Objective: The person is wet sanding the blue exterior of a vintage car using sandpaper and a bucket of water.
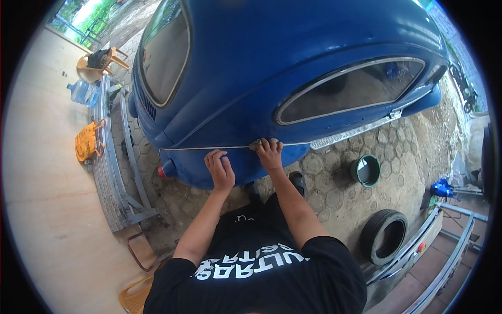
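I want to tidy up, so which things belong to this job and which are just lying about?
In use: blue car; crumpled cloth, held to it by the right hand; perhaps the green bucket.
Seemingly lying about: tyre; water jug; orange chair.

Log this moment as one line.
right hand: holds rag against blue car | left hand: no object held, at fender | nearby: green bucket, tyre

Grey ground of hexagonal paving stones (330, 196) stretches beneath us; on it we see a rounded, glossy blue car (251, 65), a round green bucket (368, 186) holding liquid, and a black rubber tyre (371, 239).
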Action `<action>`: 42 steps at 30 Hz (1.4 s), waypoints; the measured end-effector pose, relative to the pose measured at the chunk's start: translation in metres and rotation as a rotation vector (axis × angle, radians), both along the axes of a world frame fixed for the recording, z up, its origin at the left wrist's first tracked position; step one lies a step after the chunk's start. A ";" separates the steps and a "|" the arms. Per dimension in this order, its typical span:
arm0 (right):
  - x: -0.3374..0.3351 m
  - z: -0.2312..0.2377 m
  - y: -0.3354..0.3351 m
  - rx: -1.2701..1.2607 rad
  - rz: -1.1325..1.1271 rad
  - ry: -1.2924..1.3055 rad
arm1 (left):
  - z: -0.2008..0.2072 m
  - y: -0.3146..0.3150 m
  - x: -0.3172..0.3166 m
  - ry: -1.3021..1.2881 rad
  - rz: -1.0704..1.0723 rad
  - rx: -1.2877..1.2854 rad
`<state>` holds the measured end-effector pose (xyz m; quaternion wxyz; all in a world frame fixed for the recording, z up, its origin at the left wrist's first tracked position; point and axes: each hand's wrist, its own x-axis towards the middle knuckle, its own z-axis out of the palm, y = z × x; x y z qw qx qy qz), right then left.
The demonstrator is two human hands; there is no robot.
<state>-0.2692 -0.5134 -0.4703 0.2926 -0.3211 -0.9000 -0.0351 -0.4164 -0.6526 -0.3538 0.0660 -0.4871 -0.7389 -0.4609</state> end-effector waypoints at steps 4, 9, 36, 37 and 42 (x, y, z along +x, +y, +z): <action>0.001 -0.017 -0.018 -0.359 -0.247 0.237 | -0.002 -0.012 0.002 0.032 -0.005 -0.057; -0.013 -0.006 0.026 -0.498 -0.811 0.958 | -0.004 -0.002 0.015 0.031 -0.059 -0.047; -0.107 0.072 -0.010 -0.711 -0.791 1.048 | 0.004 0.004 -0.014 0.025 -0.083 0.012; -0.099 0.072 0.010 -0.636 -0.859 1.179 | 0.009 0.003 -0.016 0.012 -0.073 0.030; -0.048 0.086 0.086 -0.756 -1.309 1.362 | 0.003 -0.022 -0.033 0.020 -0.007 0.054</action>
